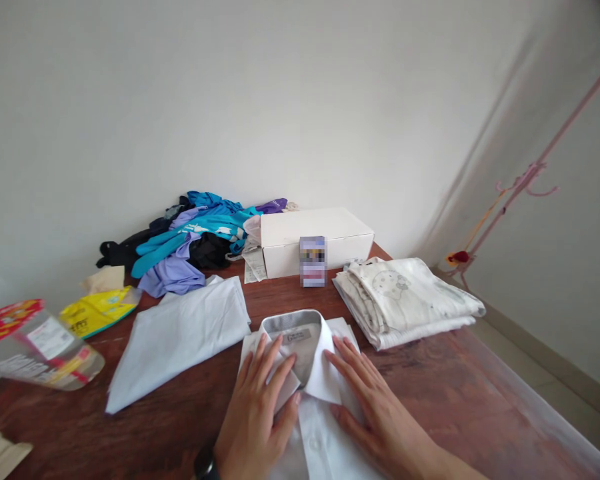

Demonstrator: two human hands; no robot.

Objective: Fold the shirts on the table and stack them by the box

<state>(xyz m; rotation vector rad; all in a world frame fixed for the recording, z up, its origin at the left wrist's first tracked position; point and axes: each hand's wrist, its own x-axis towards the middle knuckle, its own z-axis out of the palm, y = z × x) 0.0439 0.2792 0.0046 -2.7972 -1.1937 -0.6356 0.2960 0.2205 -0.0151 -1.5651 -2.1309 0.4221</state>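
Observation:
A white collared shirt [314,421] lies on the wooden table in front of me, its collar standing up and pointing away. My left hand [261,400] rests flat on the shirt's left shoulder and collar edge, fingers spread. On the other side of the collar my right hand [367,400] lies on the fabric, also with fingers stretched out. Neither hand grips anything. A folded pale cloth [183,343] is to the left of the shirt, apart from my hands. The lower part of the shirt runs out of view between my forearms.
A white box [320,227] stands at the back, a small blurred packet [313,263] before it. Folded printed fabric [405,293] sits at right, heaped clothes [190,233] at back left. A yellow packet [97,312] and clear plastic container [50,347] are left; a pink stand [530,175] is right.

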